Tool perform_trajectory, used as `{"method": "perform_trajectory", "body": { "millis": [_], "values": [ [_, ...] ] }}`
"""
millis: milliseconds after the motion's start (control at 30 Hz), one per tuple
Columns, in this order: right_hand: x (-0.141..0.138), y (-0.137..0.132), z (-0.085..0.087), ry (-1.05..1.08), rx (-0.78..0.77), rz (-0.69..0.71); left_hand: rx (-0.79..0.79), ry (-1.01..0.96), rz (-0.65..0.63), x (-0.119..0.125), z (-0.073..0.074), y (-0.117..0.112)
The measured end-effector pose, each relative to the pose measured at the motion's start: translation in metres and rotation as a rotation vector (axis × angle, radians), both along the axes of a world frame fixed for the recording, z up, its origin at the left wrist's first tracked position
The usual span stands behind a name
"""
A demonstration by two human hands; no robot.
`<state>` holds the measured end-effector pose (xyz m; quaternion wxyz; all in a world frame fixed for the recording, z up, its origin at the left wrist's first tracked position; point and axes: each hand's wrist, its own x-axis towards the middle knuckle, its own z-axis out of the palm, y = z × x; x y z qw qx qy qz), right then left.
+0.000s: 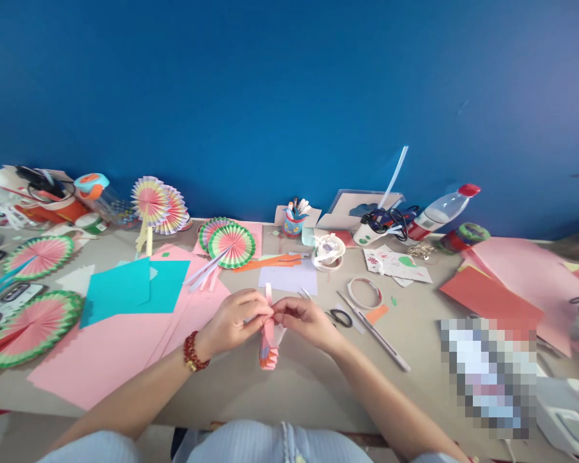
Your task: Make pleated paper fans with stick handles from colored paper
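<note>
Between my two hands is a narrow pleated strip of pink and orange paper (269, 357), its folds fanning at the lower end. My left hand (238, 316) pinches it from the left, fingertips near its middle. From the right, my right hand (306, 320) pinches at the same spot, fingertips almost touching those of the left. Whatever small part lies between the fingertips is hidden. Just right of my right hand lie black-handled scissors (340, 317), partly covered by it. A lilac paper sheet (289, 278) is beyond the hands.
Pink sheets (101, 360) and teal paper (135, 296) spread at left, near finished paper fans (231, 245). A utility knife (381, 341), a tape roll (365, 292) and red paper (489, 302) lie right. Cups and a bottle (441, 212) line the blue wall (289, 96).
</note>
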<state>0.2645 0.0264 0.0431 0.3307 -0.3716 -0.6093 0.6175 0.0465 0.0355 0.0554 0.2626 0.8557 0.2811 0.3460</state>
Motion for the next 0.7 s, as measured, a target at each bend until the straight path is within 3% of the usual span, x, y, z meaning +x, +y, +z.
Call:
{"method": "perform_trajectory", "body": {
  "millis": [267,700],
  "values": [
    [-0.003,0.004,-0.003,0.086,-0.121,0.022,-0.007,-0.044,0.014,0.0,-0.009,-0.001],
    [-0.005,0.001,-0.007,0.145,-0.117,-0.032,-0.07,-0.173,0.066,-0.003,-0.023,-0.003]
  ]
}}
